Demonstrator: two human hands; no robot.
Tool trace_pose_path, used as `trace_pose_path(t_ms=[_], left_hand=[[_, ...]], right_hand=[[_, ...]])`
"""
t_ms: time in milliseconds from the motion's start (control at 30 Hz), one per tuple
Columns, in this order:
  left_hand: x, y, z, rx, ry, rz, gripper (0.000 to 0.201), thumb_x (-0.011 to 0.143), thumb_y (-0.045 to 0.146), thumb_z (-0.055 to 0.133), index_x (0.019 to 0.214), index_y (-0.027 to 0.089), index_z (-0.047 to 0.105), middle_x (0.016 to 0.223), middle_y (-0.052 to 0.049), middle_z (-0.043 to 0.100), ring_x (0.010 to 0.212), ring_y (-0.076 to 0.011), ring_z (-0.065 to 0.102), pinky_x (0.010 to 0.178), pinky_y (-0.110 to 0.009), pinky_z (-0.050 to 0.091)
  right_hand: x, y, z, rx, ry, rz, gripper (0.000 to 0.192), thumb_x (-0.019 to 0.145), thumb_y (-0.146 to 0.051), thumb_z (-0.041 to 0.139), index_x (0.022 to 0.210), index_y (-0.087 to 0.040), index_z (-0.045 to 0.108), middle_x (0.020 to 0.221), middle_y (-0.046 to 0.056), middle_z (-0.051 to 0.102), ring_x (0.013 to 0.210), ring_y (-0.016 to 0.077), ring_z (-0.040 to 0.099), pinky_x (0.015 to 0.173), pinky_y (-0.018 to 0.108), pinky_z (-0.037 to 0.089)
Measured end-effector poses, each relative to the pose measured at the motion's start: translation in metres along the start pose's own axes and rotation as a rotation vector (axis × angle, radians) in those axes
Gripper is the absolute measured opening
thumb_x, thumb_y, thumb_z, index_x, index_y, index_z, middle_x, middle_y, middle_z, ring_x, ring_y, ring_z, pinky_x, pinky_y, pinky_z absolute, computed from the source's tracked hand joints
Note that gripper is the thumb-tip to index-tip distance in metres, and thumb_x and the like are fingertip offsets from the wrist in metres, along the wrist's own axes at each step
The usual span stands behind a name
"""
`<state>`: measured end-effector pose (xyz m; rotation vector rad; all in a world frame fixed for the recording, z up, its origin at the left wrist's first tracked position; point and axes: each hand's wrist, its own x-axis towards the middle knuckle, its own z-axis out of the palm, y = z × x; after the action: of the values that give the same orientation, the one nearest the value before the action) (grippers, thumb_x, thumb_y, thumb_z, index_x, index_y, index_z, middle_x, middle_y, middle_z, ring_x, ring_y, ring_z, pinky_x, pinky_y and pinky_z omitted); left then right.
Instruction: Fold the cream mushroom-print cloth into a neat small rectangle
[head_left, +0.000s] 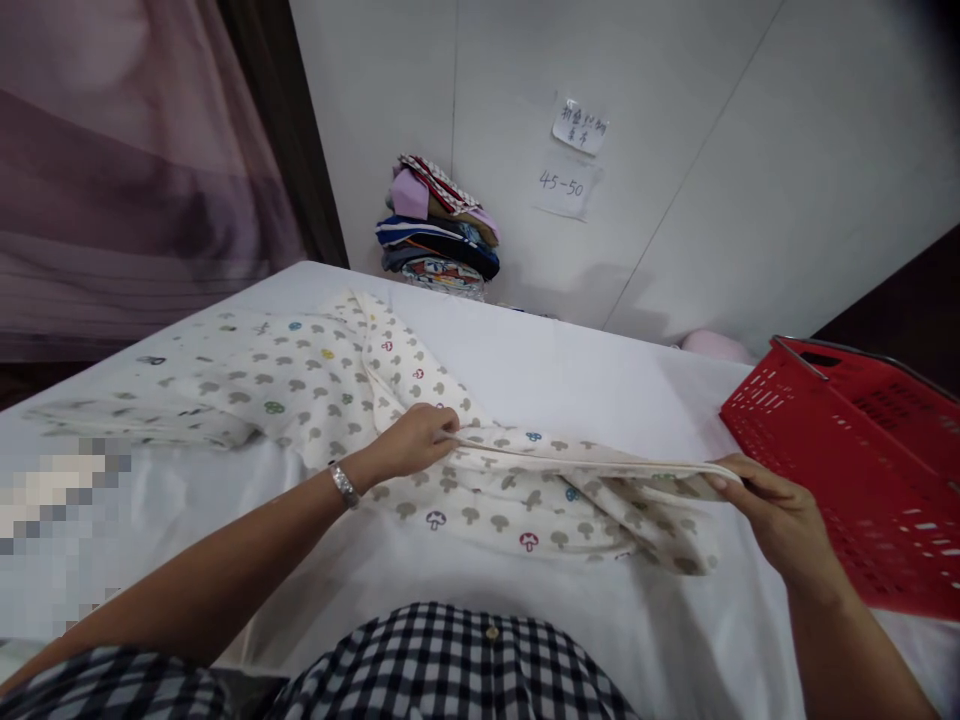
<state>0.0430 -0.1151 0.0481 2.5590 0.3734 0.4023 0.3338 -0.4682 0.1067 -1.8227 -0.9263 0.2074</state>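
Mushroom-print cloth (pixel 330 395), its edge pinched by both hands (pixel 412 437) (pixel 784 515), lies near a red basket (pixel 814 450), contents unclear

White-draped table (pixel 577 370): rumpled mushroom-print cloth (pixel 495 500) lies across left and middle, partly raised; red perforated plastic shopping basket (pixel 825 460) at right end

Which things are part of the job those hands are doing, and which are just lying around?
Part of the job:
mushroom-print cloth, gripped along one edge
left hand and right hand, holding it
white-covered table, underneath

Seemingly just around:
red basket, at the right
pile of folded fabrics, at the far side
two handwritten notes, on the wall
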Motion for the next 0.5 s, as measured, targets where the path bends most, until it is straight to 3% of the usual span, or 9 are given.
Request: trace_pose_path(t_ms=[233,367,500], left_hand=[[-0.003,0.005,-0.011,-0.018,-0.087,0.112,0.025,0.090,0.031,0.038,0.093,0.022,0.062,0.085,-0.005,0.064,0.079,-0.0169,0.056,0.074,-0.030,0.042],[-0.009,-0.001,-0.016,-0.102,-0.060,0.075,0.024,0.090,0.034,0.040,0.094,0.021,0.060,0.085,-0.004,0.062,0.079,-0.0161,0.055,0.072,-0.029,0.043],[-0.012,-0.007,-0.018,-0.272,-0.110,0.103,0.020,0.089,0.036,0.045,0.097,0.022,0.058,0.094,-0.004,0.059,0.083,-0.0151,0.054,0.072,-0.027,0.045]], right_hand=[[0.002,0.000,0.000,0.001,0.085,0.059,0.015,0.068,-0.040,0.073,0.074,-0.026,0.073,0.078,0.009,0.064,0.074,0.0224,0.057,0.063,0.032,0.046],[0.004,0.004,-0.001,0.024,0.113,0.106,0.019,0.063,-0.040,0.076,0.074,-0.025,0.073,0.077,0.004,0.065,0.074,0.0192,0.057,0.064,0.027,0.047],[0.005,0.007,-0.001,0.046,0.128,0.132,0.019,0.062,-0.038,0.076,0.075,-0.025,0.073,0.078,0.000,0.066,0.075,0.0157,0.057,0.066,0.022,0.046]])
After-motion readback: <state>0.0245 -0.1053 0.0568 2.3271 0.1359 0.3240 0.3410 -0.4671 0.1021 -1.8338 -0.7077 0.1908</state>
